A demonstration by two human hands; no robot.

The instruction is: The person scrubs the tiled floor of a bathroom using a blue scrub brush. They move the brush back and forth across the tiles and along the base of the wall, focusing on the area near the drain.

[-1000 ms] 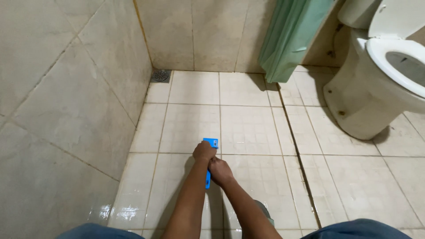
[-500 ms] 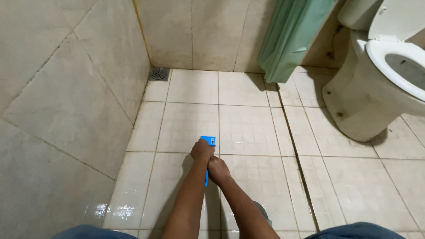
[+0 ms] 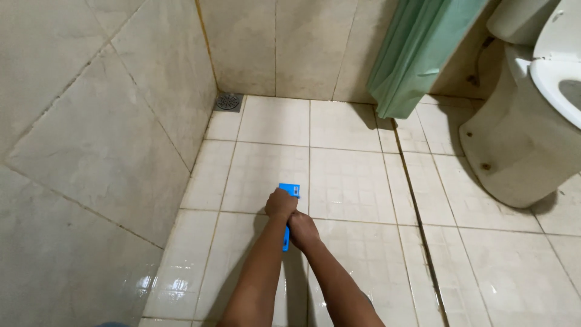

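Left hand [image 3: 281, 204] clenched over the head end of a blue brush [image 3: 288, 200], knuckles up, forearm reaching straight out from the bottom edge. Right hand [image 3: 302, 230] wrapped round the handle just behind, touching the left wrist, forearm angled in from lower right. Both arms extended, nearly parallel, pressed close together. Brush held low against the floor [image 3: 351, 181], head on a pale tile just past a grout line, handle running back toward the body between the two fists; only the top of the head and a short strip of handle visible, bristles hidden. Small pale mark on the brush head, too small to tell more. Floor of square cream tiles with a fine grid pattern, wet and glossy near the bottom left, duller farther out. Dark grout seam running lengthwise to the right of the arms. Round metal drain [image 3: 228, 101] in the far left corner, well apart from the brush. Tiled wall [image 3: 91, 139] along the left, large beige tiles set diagonally. Green curtain [image 3: 417, 54] hanging at the far right, hem on the floor. White toilet [image 3: 532, 121] beyond it at the right edge, base stained. Open tile between brush and drain.
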